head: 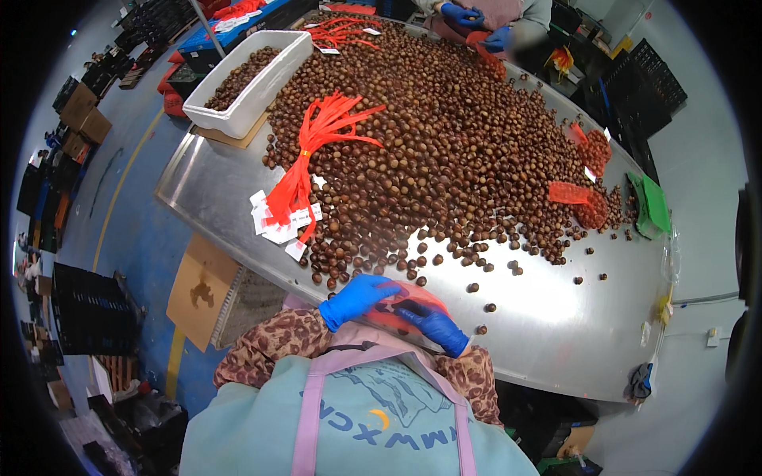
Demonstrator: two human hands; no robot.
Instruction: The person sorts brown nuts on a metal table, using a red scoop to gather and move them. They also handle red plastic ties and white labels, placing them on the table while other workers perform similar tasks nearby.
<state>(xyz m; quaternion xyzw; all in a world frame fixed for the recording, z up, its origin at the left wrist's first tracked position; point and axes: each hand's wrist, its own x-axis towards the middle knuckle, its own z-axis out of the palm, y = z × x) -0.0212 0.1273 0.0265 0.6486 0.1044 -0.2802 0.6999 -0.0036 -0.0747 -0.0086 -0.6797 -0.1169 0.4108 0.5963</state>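
At the near edge of the metal table, my left hand (359, 300), in a blue glove, grips the upper left part of a red mesh bag (424, 294). My right hand (437, 329), gloved in darker blue, holds the same bag from the right, its fingers pointing left across the mesh. A few dark shapes show through the netting, too unclear to name. Just beyond my hands spreads a heap of round brown nuts in their shells (411, 172). A bundle of red mesh bags (312, 140) with white tags lies on the heap's left side.
A white foam box (199, 113) of nuts stands at the table's far left. Filled red mesh bags (590, 211) and a green plastic scoop (650, 205) sit on the right. Across the table, a co-worker's gloved hands (464, 15) hold something small and a red mesh bag.
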